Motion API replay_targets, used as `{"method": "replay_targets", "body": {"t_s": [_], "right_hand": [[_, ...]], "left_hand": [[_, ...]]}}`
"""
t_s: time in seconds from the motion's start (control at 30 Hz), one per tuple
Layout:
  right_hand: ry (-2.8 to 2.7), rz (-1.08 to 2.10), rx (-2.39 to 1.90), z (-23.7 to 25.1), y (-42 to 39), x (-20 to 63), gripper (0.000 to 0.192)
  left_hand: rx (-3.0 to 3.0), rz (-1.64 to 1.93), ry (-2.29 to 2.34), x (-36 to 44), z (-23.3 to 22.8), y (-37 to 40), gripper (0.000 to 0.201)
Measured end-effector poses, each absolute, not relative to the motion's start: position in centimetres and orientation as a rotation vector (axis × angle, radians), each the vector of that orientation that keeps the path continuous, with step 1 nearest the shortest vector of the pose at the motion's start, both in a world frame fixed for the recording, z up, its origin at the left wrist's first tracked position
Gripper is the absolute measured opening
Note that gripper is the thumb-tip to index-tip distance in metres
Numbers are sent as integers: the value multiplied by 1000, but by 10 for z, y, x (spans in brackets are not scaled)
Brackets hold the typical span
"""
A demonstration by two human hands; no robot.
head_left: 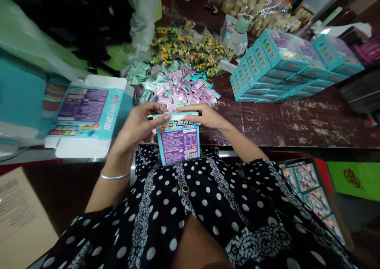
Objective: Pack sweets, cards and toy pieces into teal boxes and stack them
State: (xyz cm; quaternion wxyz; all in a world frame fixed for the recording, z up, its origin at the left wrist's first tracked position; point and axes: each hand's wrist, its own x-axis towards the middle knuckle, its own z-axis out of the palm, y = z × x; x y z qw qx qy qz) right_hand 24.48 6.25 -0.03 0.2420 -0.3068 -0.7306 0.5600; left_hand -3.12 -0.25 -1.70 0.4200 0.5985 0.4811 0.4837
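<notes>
Fingers (151, 107) bent, thumbs (159, 121) inward, gripping teal box (179, 144)

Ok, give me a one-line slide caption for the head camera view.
Left hand and right hand hold a printed box before a pile of small packets on a worn table.

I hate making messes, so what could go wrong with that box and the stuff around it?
The box might slip or bend, because the left hand and right hand have their fingers only near its top. The pile of small packets lies just beyond the hands, so a bump could scatter some. The stacked boxes sit in layers, so a knock might make upper ones slide.
</notes>
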Motion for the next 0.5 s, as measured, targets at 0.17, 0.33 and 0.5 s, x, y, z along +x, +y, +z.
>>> {"method": "replay_targets", "body": {"t_s": [0.17, 0.33, 0.5], "right_hand": [[-2140, 1462, -857, 19, 70, 246, 60], [-2250, 1406, -871, 12, 62, 255, 70], [-2578, 1001, -860, 25, 51, 264, 51]], "left_hand": [[1557, 1367, 1316, -24, -18, 1, 29], [1626, 1284, 1238, -28, -20, -9, 44], [1665, 1068, 1146, -26, -15, -26, 51]]}}
